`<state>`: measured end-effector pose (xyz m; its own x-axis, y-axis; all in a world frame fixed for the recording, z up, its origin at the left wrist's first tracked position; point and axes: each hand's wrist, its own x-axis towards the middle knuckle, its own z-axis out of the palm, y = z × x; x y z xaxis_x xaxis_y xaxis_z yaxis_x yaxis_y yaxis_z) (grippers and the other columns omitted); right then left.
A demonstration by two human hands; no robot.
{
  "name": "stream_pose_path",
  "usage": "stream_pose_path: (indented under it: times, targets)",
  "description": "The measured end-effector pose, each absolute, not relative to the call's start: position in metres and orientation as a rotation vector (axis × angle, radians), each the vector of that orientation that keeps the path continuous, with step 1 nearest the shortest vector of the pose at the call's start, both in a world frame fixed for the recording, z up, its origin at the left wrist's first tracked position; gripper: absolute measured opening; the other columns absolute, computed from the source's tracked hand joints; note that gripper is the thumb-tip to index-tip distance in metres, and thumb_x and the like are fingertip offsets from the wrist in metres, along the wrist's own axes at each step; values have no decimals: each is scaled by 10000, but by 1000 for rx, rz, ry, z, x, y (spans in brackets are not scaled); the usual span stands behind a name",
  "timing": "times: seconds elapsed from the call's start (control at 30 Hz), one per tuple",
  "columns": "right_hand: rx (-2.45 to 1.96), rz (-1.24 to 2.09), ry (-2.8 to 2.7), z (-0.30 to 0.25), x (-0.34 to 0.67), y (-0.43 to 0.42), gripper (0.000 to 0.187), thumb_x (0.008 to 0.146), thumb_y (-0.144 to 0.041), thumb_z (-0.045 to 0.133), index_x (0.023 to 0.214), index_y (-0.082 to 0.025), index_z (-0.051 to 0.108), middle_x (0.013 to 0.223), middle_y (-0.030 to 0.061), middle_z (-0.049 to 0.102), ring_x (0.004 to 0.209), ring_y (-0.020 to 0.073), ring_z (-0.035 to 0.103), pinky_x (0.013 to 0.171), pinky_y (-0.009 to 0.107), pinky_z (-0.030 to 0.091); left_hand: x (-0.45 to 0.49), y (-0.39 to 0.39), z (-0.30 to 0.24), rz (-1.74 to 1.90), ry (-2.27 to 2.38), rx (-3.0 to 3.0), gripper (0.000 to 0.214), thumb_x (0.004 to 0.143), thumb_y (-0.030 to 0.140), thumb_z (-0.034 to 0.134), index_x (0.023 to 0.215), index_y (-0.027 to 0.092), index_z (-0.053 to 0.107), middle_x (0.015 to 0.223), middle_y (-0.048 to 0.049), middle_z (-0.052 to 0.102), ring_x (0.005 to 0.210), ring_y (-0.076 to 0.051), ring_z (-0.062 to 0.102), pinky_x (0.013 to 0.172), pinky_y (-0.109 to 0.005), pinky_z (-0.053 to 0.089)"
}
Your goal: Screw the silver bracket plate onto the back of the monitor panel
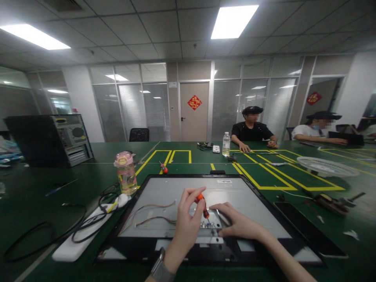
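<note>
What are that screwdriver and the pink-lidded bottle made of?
Screwdriver: the handle looks like smooth plastic, judging by its orange and black; the thin shaft is probably metal. Pink-lidded bottle: its see-through, shiny body suggests clear plastic, though glass is possible.

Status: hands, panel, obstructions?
Left hand gripping orange-handled screwdriver, tip down. Right hand close beside it. Display panel lying flat. Loose wires on panel's left side.

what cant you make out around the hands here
All in the head view:
Screwdriver tip: too small to tell what, if anything, it touches.
Its handle: partly hidden by the left hand.
Panel under the right hand: hidden by it.
Label print: too small to read.
Right forearm: cut off by bottom edge.
</note>
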<state>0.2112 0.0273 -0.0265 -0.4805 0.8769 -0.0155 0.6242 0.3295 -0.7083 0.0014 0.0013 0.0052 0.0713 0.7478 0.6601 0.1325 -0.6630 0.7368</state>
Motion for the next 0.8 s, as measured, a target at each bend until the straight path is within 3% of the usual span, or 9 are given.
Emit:
stream_pose_path:
  times: [0.1, 0.3, 0.47, 0.63, 0.8]
  targets:
    - [-1316, 927, -2232, -28, 212, 28, 766, 625, -221, 737, 1344, -218, 473, 1234, 86, 492, 1202, 258, 436, 1081, 357, 309, 1, 0, 8, 1582, 827, 1869, 327, 936, 265, 440, 1217, 209, 599, 1062, -81, 570, 984, -199, 556, 882, -337, 452]
    - [-1307, 927, -2223, -29, 213, 28, 756, 629, -245, 727, 1342, -217, 476, 1268, 89, 482, 1202, 275, 446, 1077, 374, 311, 1, -2, 7, 1621, 856, 1896, 231, 897, 285, 525, 1055, 207, 675, 897, -44, 527, 830, -174, 552, 797, -308, 479]
    - [-1308, 942, -2222, -27, 212, 26, 752, 631, -239, 730, 1339, -204, 480, 1249, 90, 489, 1203, 266, 444, 1082, 363, 305, 0, -2, 6, 1599, 802, 1889, 335, 959, 291, 400, 1210, 205, 605, 1042, -83, 560, 938, -192, 559, 860, -335, 469]
    - [-1308, 949, -2216, -27, 212, 26, 759, 625, -226, 733, 1341, -205, 481, 1234, 85, 495, 1191, 263, 449, 1077, 361, 308, 2, 1, 2, 1672, 884, 1835, 230, 895, 324, 541, 1031, 201, 681, 878, -39, 515, 797, -170, 561, 773, -315, 501]
    - [-1308, 939, -2216, -29, 213, 27, 752, 631, -238, 745, 1335, -237, 481, 1254, 80, 482, 1202, 256, 440, 1080, 365, 310, 1, 0, 3, 1605, 825, 1811, 323, 948, 327, 431, 1165, 196, 632, 1028, -79, 534, 902, -192, 560, 816, -324, 491]
